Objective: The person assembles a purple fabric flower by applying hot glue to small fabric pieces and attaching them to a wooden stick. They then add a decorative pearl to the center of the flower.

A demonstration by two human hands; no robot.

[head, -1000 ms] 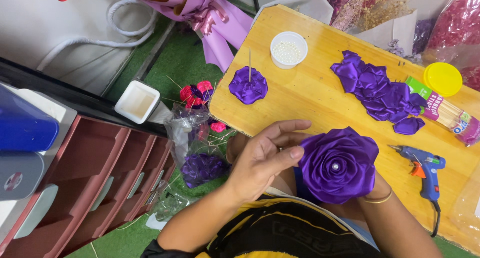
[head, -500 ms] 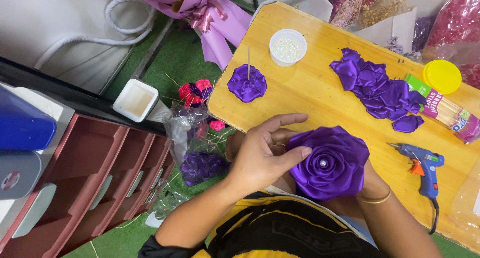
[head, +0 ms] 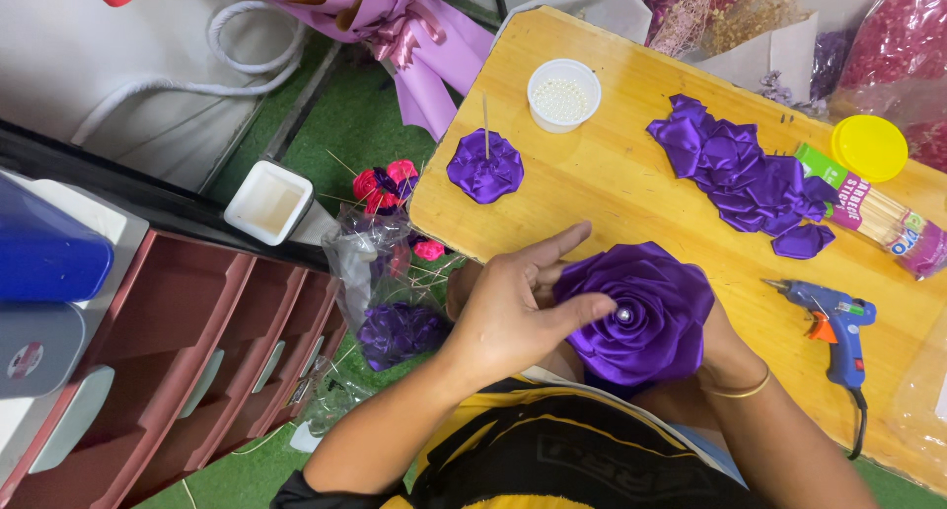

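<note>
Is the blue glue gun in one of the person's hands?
No, the blue glue gun lies on the wooden table, apart from both hands, which are at the purple satin rose.

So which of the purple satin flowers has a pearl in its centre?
The big purple rose held between both hands; the small flower on the table carries a thin stick instead.

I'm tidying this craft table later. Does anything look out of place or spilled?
Nothing is spilled: the pearl beads stay inside the white cup. The yellow lid lies off its skewer packet, and loose purple satin petals are heaped untidily. The blue glue gun lies on its side.
</note>
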